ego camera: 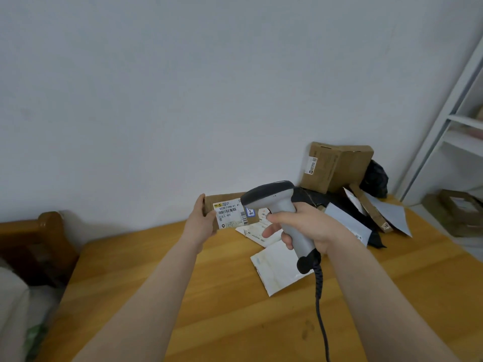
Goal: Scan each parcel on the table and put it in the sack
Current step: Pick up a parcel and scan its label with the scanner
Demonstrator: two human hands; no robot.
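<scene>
Plain pale wall [183, 87] above and beyond the left hand [201, 223]. Honey-coloured wooden table [235, 322] below it. Dark wooden frame [49, 223] well to its left. White shelving unit [462, 120] up and right of the right hand [308, 226]. Light soft, even.

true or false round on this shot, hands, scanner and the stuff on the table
1. The right hand grips the scanner. True.
2. The left hand holds nothing. False: it holds a labelled brown parcel.
3. The scanner is cordless. False: a dark cable hangs from its handle.
4. A cardboard box sits at the back of the table, by the wall. True.
</scene>
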